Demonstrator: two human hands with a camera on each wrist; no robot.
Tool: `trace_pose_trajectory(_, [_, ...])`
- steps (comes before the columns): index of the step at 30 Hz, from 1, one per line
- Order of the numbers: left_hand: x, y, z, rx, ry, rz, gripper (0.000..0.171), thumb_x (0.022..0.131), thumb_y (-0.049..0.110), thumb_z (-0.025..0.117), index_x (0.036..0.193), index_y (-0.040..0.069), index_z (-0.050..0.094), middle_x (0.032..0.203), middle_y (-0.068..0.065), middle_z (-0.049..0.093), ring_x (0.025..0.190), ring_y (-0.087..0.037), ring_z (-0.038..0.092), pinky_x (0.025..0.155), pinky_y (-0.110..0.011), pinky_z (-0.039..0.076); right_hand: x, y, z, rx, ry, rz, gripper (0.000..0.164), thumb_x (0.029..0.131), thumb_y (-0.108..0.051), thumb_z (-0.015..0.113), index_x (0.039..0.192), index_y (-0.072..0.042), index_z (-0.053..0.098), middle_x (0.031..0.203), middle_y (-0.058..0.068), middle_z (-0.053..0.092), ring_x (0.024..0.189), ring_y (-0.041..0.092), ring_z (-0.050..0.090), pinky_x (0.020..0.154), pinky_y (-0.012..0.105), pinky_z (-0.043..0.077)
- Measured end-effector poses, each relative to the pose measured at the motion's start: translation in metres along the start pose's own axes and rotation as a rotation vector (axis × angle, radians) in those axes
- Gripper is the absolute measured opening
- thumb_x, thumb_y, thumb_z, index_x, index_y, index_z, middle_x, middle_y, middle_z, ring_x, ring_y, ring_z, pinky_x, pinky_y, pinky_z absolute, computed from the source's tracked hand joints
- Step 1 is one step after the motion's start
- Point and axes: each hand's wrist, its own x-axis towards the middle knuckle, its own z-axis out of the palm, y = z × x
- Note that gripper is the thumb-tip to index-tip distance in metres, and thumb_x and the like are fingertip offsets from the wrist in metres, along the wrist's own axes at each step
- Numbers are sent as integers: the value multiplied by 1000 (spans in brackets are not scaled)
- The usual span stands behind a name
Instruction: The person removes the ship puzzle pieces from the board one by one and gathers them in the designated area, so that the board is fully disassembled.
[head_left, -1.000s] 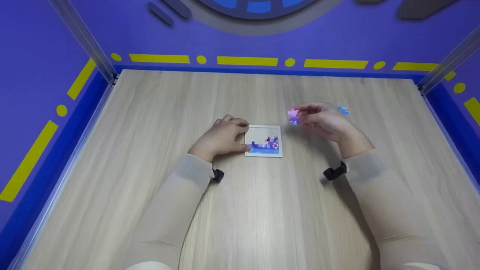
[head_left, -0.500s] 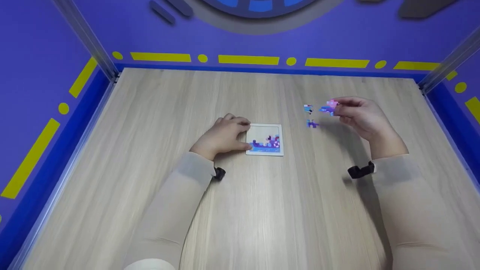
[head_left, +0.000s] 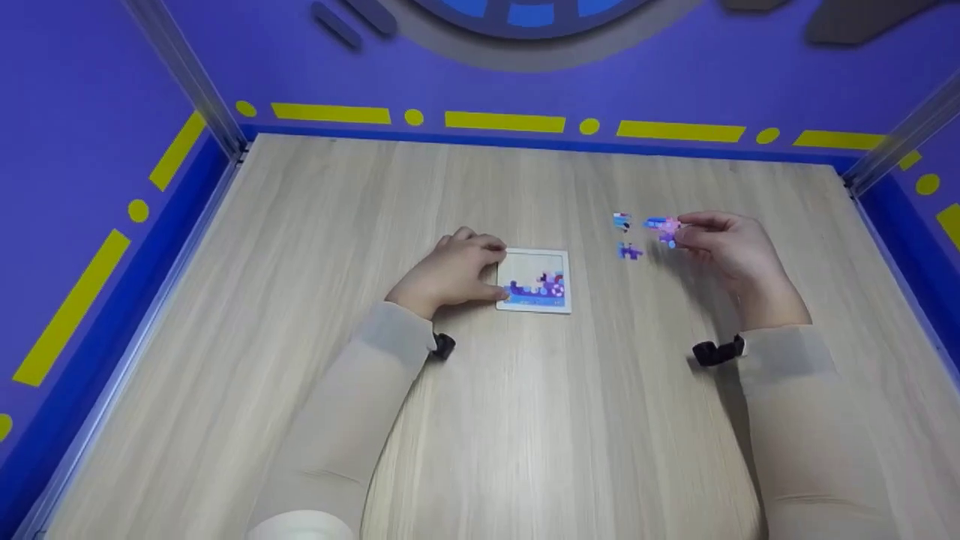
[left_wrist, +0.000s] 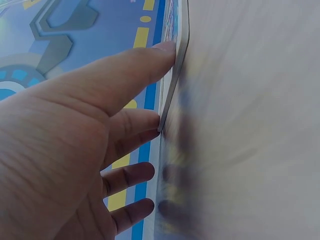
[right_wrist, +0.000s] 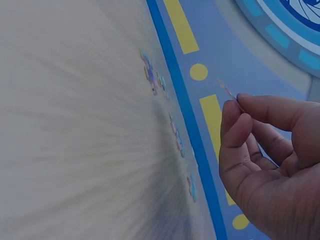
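My left hand [head_left: 454,274] rests at the left edge of a small square puzzle tray [head_left: 533,308]. Its thumb lies on the near left corner and the index finger touches the far left corner, as the left wrist view [left_wrist: 65,135] shows too. Joined jigsaw pieces [head_left: 536,291] fill the tray's lower part in purple and blue; its upper part is bare white. Off to the right, my right hand [head_left: 731,251] pinches a pink and purple jigsaw piece [head_left: 670,234] between thumb and fingers. The right wrist view shows that piece [right_wrist: 227,90] edge-on, raised above the table.
Loose jigsaw pieces lie right of the tray, one blue and white [head_left: 622,220], one purple [head_left: 630,251]. More pieces [right_wrist: 176,135] show on the table in the right wrist view. Purple panels [head_left: 517,90] bound the wooden table [head_left: 480,420] behind and at both sides.
My right hand has moved rightward, away from the tray, with the pink and purple piece, uncovering the two loose pieces. The held piece has since turned and lowered slightly. My left hand stays put.
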Motion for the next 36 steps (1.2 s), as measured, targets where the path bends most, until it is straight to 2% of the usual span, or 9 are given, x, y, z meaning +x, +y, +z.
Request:
trace_pose_trajectory(6, [3, 1, 1, 6, -5, 3, 76, 102, 50, 82, 163, 11, 62, 173, -2, 54, 160, -32, 44, 134, -52, 35, 0, 11, -1, -127, 20, 31, 48, 109, -25, 78, 151, -5, 67, 116, -17, 73, 106, 8, 70, 96, 23, 62])
trace_pose_trajectory(11, [2, -2, 2, -5, 0, 2, 77, 102, 50, 82, 164, 10, 61, 174, -2, 54, 160, -32, 44, 134, -53, 35, 1, 13, 1, -193, -2, 44, 45, 110, -26, 76, 149, -6, 68, 113, -16, 73, 102, 9, 68, 91, 23, 61])
trace_pose_trajectory(15, [1, -4, 2, -18, -2, -1, 78, 101, 50, 82, 164, 9, 61, 174, -1, 54, 160, -32, 43, 134, -53, 35, 3, 14, 2, -223, -34, 28, 45, 110, -20, 75, 149, 0, 67, 108, -17, 75, 95, 4, 69, 87, 21, 62])
trace_pose_trajectory(27, [0, -4, 3, -16, 5, -3, 77, 102, 50, 83, 163, 9, 62, 173, -1, 54, 159, -31, 44, 134, -53, 35, 9, 17, 6, -384, 11, -50, 43, 108, -20, 78, 143, 5, 72, 118, 3, 77, 86, 3, 72, 78, 19, 61])
trace_pose_trajectory(36, [1, -2, 1, -7, 3, -8, 78, 101, 50, 83, 163, 9, 61, 173, -1, 54, 159, -31, 45, 134, -52, 36, 9, 19, 6, -464, 44, -81, 38, 107, -22, 78, 137, 2, 76, 122, 12, 76, 89, 11, 67, 73, 22, 56])
